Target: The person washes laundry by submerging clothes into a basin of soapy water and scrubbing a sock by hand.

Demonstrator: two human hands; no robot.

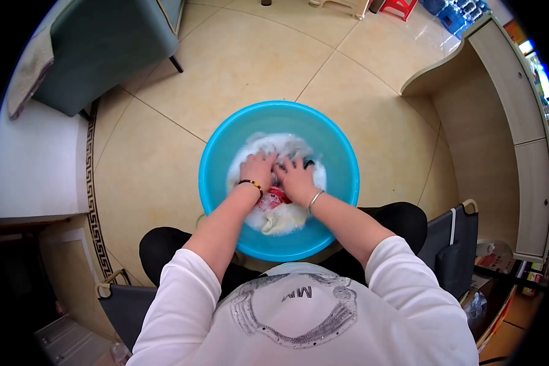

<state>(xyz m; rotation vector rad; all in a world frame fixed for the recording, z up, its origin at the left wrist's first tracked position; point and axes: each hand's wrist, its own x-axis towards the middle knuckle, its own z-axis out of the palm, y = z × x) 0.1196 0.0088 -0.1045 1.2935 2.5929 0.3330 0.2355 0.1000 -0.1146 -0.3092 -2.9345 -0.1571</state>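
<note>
A turquoise plastic basin (341,140) holds soapy water with wet clothes under thick white suds (241,168). Both my hands are down among the clothes, close together. My left hand (258,167), below a dark beaded bracelet, presses into the foam with its fingers apart and the tips partly hidden. Beside it, my right hand (296,180), with a silver bangle at the wrist, rests fingers spread on the wet cloth. Red fabric (276,196) shows between my wrists, and a pale cream cloth (285,218) lies nearer to me. Greyish cloth (293,146) shows through the far suds.
Tiled floor (165,134) surrounds the basin. A grey-green chair (113,49) stands at far left. On the right is a curved wooden cabinet (500,91). Blue water bottles (454,18) and a red stool (401,6) are at the back. My knees flank the basin.
</note>
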